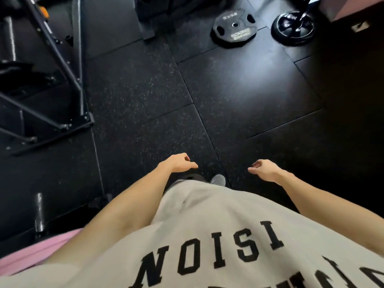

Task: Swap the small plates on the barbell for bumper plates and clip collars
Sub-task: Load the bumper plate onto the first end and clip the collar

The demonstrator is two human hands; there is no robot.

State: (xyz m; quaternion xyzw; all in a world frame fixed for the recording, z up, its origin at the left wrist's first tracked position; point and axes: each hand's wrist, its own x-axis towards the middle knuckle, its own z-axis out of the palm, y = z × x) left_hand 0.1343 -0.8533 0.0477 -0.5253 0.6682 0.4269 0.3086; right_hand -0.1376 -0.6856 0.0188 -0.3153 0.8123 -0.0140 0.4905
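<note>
A black grip plate [234, 30] marked 25 KG lies flat on the rubber floor at the far centre. To its right a second black plate [295, 26] lies flat with a dark metal part standing over it. A chrome barbell sleeve [39, 212] shows at the lower left. My left hand [180, 163] and my right hand [262, 168] hang in front of my waist, fingers loosely curled, holding nothing. Both plates are far ahead of my hands. No collar is in sight.
A black steel rack frame [79, 75] with angled struts fills the left side. Another machine base [145, 19] stands at the top centre. A dark box [357, 15] sits at the top right. Black rubber tiles [239, 90] cover the floor between.
</note>
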